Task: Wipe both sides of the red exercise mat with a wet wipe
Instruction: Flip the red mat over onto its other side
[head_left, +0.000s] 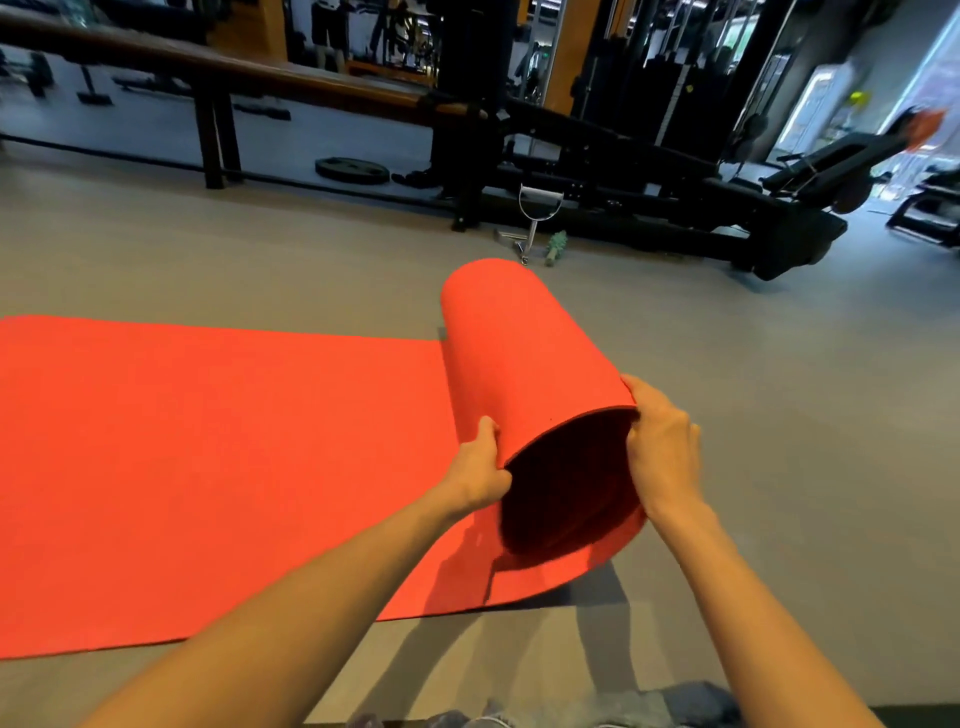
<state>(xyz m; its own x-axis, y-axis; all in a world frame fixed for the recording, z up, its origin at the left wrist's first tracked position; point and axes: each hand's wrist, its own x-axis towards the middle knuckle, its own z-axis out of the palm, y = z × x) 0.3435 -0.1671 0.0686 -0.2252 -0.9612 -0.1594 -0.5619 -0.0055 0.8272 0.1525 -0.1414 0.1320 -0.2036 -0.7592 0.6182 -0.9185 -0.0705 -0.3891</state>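
Mat (208, 467) lies on the grey floor (779, 415). Most of it is flat, and its right end is curled up into a loose, open tube whose mouth faces the camera. The left hand (480, 467) grips the near rim of that tube on its left side, fingers curled over the edge. The right hand (662, 452) clasps the rim on the opposite side, wrapped round the outer wall. Neither hand holds a wipe, and none shows anywhere on or beside the mat.

The main risk, as I judge it, is the curl itself. The foam looks springy, and only its near rim is held, so a slack grip could let it snap flat or skew sideways. The far end of the tube is free and could twist, leaving the mat creased rather than cleanly turned. A pull on the tube might also drag the flat part across the floor. The face that has lain on the floor probably carries grit, so it may dirty the upper face wherever the two meet.

A metal handle (540, 205) lies just beyond the mat's far edge, close enough to catch an end flung that way. A plate (352, 170) lies farther beyond it.

No container is in view, neither a wipe pack nor a bin, so a wipe has to come from out of frame.
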